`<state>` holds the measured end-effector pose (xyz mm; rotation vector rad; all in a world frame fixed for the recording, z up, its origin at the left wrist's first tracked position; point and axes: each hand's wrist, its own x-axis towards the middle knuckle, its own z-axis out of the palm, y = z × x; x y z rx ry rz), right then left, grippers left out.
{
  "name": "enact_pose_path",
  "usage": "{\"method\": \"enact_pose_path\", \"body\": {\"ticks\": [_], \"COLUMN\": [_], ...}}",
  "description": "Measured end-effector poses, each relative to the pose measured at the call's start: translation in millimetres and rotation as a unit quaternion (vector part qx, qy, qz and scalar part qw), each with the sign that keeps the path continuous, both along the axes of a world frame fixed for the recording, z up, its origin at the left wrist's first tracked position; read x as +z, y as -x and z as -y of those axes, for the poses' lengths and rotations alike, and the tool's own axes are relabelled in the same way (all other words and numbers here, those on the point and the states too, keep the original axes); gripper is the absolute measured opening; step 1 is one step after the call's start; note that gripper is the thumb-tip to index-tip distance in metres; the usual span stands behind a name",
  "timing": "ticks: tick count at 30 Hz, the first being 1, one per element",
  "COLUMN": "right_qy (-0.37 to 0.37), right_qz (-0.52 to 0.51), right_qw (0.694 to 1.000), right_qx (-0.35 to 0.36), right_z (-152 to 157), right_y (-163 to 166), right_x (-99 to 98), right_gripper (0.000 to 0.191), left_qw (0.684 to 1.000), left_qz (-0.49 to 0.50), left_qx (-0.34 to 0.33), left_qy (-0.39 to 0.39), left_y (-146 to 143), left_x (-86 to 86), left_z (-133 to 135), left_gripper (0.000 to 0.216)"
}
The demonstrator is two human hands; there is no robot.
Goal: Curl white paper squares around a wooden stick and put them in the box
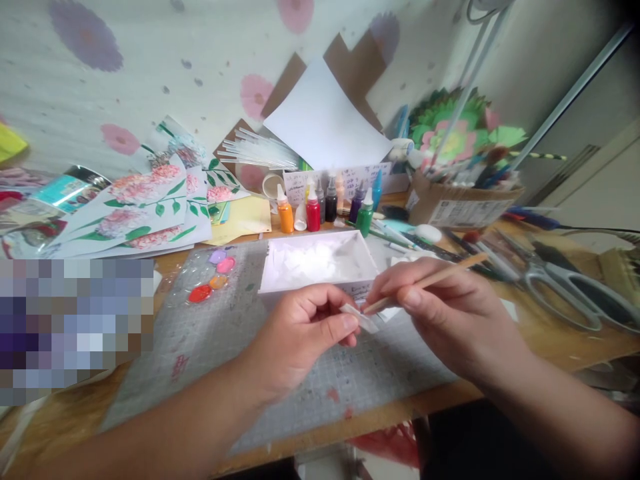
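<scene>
Between the thumb and fingers of my left hand (310,330) is pinched a small white paper piece (367,322). My right hand (445,313) grips a thin wooden stick (450,270) like a pencil, and the stick's lower end meets the paper piece or lies very close to it. Whether that end is a brush tip I cannot make out. Just beyond both hands stands a white open box (320,293) with white paper pieces (310,257) inside. Blobs of red, orange, pink and purple paint (201,293) lie on clear plastic to the left.
A grey cutting mat (280,407) lies under my hands. Several paint bottles (313,208) stand behind the box. Large scissors (565,287) lie at right, near a cardboard box (460,203) of tools. Flower-painted sheets (145,207) are stacked at left.
</scene>
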<state>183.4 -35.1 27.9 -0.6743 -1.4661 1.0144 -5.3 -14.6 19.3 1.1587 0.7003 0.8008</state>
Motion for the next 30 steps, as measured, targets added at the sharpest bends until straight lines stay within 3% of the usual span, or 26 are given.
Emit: {"method": "enact_pose_path", "body": {"ticks": [13,26,30], "right_qy": [-0.010,-0.015,-0.022], "right_qz": [0.054,0.038,0.081], "right_qw": [0.998,0.999,0.996], "right_qx": [-0.008,-0.012,-0.023], "right_z": [3.5,2.8,3.8], "right_y": [0.3,0.1,1.3], "right_x": [5.9,3.8,7.6], "right_gripper": [0.012,0.013,0.013], "left_qw": [1.000,1.000,0.999], "left_qz": [-0.015,-0.030,-0.051], "left_qx": [0.001,0.006,0.004], "left_qy": [-0.008,-0.001,-0.010], "left_y": [-1.1,-0.9,-1.4], "left_x": [2.3,2.4,2.3], "left_z": [-0.6,-0.2,-0.3], "left_gripper": [0.007,0.009,0.010]}}
